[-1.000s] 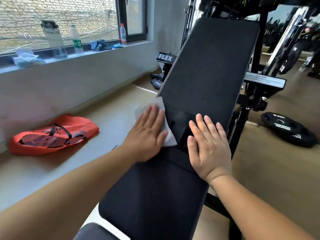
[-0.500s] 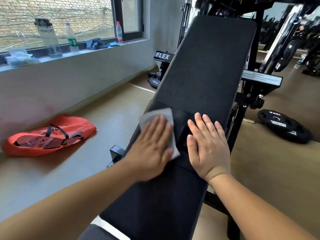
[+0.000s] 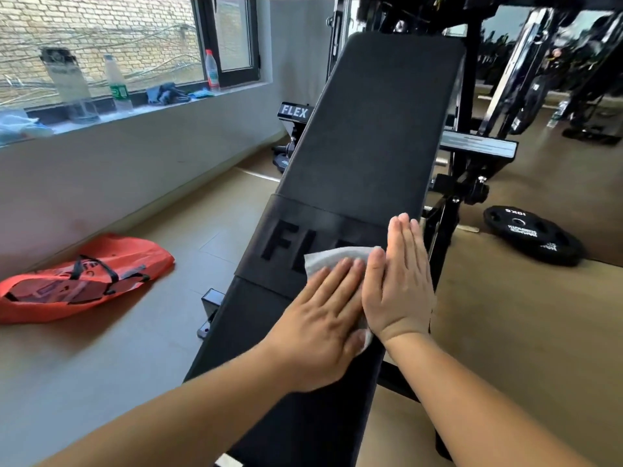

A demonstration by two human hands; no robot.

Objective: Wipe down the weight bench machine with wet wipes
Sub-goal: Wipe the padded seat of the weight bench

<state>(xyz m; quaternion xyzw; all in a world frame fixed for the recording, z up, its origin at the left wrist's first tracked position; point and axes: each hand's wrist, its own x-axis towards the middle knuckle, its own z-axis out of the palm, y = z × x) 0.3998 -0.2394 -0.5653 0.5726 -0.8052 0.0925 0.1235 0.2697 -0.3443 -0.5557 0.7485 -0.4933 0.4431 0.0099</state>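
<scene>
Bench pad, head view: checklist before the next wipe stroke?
1. Wet wipe flat on the bench pad: ok.
2. Left hand pressing the wipe with straight fingers: ok.
3. Right hand out of the wipe's path: not ok. It lies flat right beside the wipe, touching the left hand.
4. Pad above the FLEX band unobstructed: ok.
5. Wipe wet enough: cannot tell.

Head view, down onto near bench (image 3: 371, 136)
</scene>
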